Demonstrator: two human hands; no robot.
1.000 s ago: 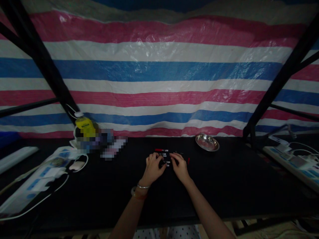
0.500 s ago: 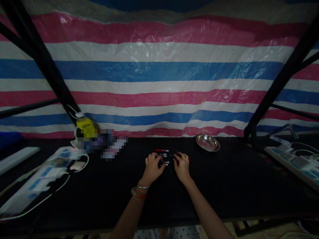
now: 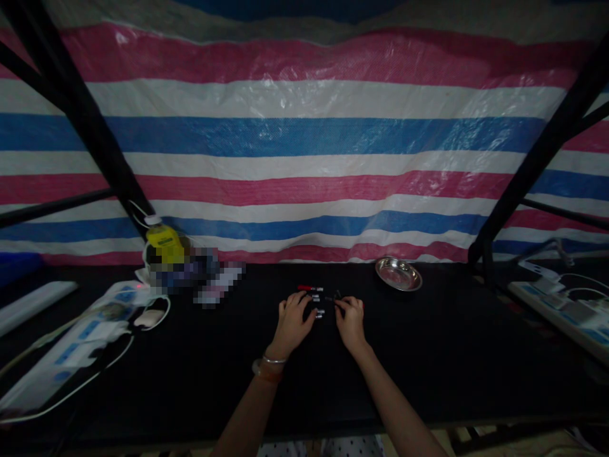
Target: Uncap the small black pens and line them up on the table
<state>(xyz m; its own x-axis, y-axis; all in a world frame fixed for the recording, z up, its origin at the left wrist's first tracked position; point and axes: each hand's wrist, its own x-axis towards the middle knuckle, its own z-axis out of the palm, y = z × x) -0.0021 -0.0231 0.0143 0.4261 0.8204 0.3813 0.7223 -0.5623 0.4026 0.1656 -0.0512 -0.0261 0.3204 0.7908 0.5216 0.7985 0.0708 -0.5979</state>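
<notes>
A red pen-like item [image 3: 309,288] lies on the black table, beyond my left hand [image 3: 291,322]. My left fingers are bent over small dark items with pale labels; one such item [image 3: 316,298] shows by the fingertips and another [image 3: 320,313] beside the thumb. I cannot make out whether the fingers grip them. To the right, my right hand [image 3: 351,322] has thumb and fingers drawn together at a small dark object, too dim to name. A bit of red shows at the outer side of its fingers.
A round metal dish [image 3: 398,274] sits at the back right of the table [image 3: 428,355]. At left are a yellow bottle [image 3: 165,244], a power strip [image 3: 80,339] and white cables. Another power strip [image 3: 566,308] is at the right edge. Striped sheeting hangs behind.
My right hand has shifted slightly right and its fingers have drawn closer together. My left hand has hardly moved. The view has shifted slightly.
</notes>
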